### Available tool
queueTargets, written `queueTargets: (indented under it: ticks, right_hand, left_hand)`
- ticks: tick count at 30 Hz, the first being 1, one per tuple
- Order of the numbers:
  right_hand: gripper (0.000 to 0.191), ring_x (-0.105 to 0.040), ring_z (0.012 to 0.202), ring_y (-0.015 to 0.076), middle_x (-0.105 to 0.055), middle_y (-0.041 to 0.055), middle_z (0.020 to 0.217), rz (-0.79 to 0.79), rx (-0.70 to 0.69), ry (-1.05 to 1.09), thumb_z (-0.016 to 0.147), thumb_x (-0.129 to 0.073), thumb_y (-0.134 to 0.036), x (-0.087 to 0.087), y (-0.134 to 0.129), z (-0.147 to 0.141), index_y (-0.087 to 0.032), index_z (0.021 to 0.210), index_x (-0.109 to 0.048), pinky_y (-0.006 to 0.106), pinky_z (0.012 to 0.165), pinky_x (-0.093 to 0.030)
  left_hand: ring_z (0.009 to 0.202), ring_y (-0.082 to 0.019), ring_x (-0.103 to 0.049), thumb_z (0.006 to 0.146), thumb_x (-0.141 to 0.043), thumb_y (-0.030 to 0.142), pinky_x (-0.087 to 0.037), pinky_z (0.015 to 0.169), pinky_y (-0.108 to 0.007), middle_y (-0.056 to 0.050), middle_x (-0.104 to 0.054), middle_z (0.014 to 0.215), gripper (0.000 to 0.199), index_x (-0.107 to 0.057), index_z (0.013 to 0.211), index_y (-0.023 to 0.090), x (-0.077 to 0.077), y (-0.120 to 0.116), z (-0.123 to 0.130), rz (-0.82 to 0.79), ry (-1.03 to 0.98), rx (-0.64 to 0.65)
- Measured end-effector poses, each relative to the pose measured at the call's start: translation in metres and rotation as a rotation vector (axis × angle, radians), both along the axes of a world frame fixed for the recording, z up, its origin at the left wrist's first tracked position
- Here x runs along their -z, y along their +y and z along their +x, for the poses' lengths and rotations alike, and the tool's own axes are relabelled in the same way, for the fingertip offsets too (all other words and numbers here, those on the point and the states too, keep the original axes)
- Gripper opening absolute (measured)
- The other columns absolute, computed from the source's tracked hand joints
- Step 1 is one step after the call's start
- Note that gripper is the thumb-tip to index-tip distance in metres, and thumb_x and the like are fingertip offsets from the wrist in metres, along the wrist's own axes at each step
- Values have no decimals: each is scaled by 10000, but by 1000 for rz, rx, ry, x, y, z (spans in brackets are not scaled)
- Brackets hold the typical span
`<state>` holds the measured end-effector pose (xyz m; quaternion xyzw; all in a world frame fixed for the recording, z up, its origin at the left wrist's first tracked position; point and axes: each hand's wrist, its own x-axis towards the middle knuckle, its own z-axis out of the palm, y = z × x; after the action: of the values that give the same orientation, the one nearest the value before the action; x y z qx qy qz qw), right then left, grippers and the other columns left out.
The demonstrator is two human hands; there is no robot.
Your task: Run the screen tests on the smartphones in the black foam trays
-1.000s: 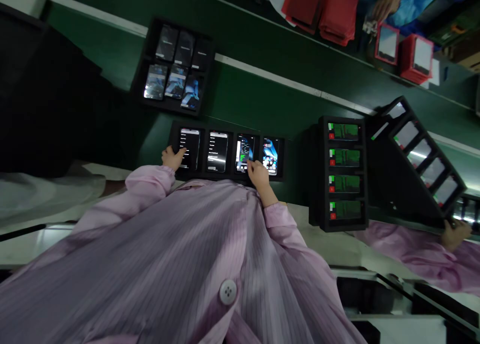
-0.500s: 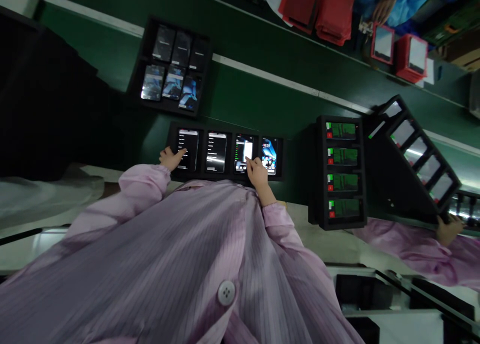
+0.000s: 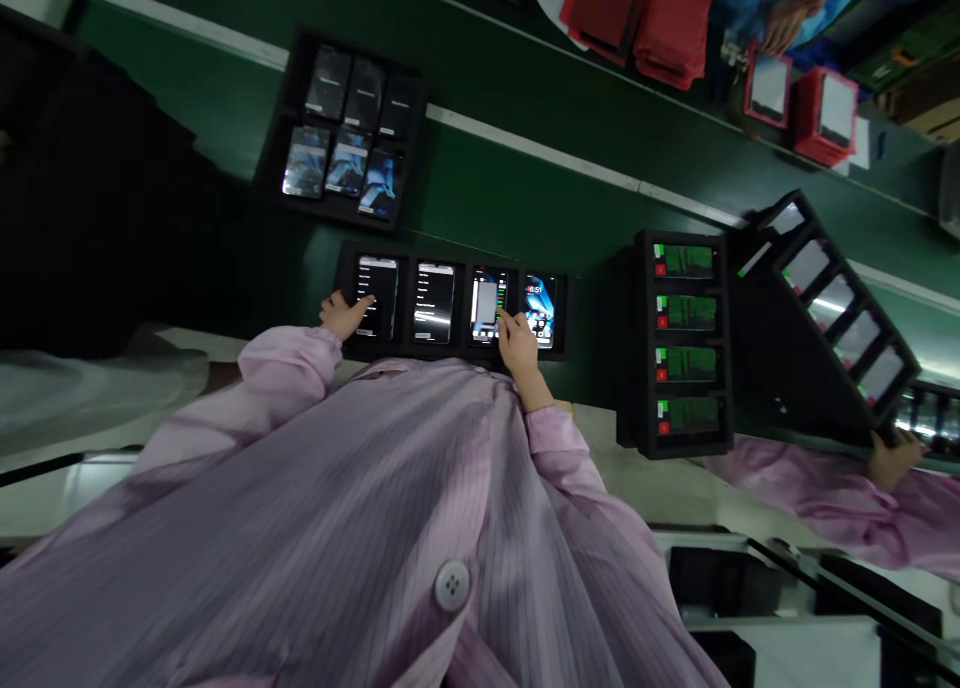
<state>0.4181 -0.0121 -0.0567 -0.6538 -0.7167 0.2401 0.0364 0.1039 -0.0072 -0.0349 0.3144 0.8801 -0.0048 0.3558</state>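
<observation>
A black foam tray [image 3: 461,342] lies close in front of me with a row of smartphones in its slots. My left hand [image 3: 345,316] rests over the tray's left end, fingers apart, its thumb on the leftmost phone [image 3: 376,313]. That phone and the second phone [image 3: 433,303] show white text lists on black. With fingertips at the right edge of the third phone [image 3: 484,308], my right hand [image 3: 517,344] grips nothing. This phone's screen has a pale panel in it. The rightmost phone [image 3: 540,300] is lit with a blue wallpaper and a clock, beside my right fingers.
Another black tray [image 3: 279,168] of phones lies up left. To the right stands a stacked tray [image 3: 684,446] of phones with green screens, beside a tilted tray [image 3: 825,353]. A co-worker's hand [image 3: 894,458] touches that one. Red pouches [image 3: 671,28] lie across the bench near another person's hands.
My right fingertips have moved slightly right and up on the third phone. Its pale panel has shifted from the screen's right side to the left. My left hand stays put.
</observation>
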Motion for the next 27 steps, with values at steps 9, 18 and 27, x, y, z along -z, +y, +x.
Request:
queueTargets:
  ticks: [9, 18, 27]
  right_hand:
    - [458, -660, 905, 204, -636, 114, 1170, -9, 63, -72, 1145, -436, -349, 8, 3, 0, -264, 1516, -691, 272, 699, -478]
    - [440, -676, 906, 203, -653, 110, 1165, -36, 44, -98, 1144, -463, -341, -4, 1, 3, -300, 1523, -684, 273, 700, -484]
    - [443, -648, 851, 189, -659, 74, 981, 175, 153, 118, 1137, -426, -332, 8, -6, 32, -235, 1353, -801, 276, 760, -500]
  left_hand:
    - [1600, -396, -397, 1017, -515, 475, -338, 1287, -482, -307, -370, 1690, 758, -349, 1605, 27, -8, 4, 1, -28, -46, -55]
    - [1605, -402, -385, 1005, -503, 483, -320, 1293, -492, -316, -366, 1690, 765, -344, 1587, 13, -6, 3, 0, -27, -41, -52]
    - [1552, -427, -455, 986, -471, 520, -353, 1276, -540, -327, -413, 1653, 759, -382, 1545, 14, 5, -2, -4, -3, 7, 7]
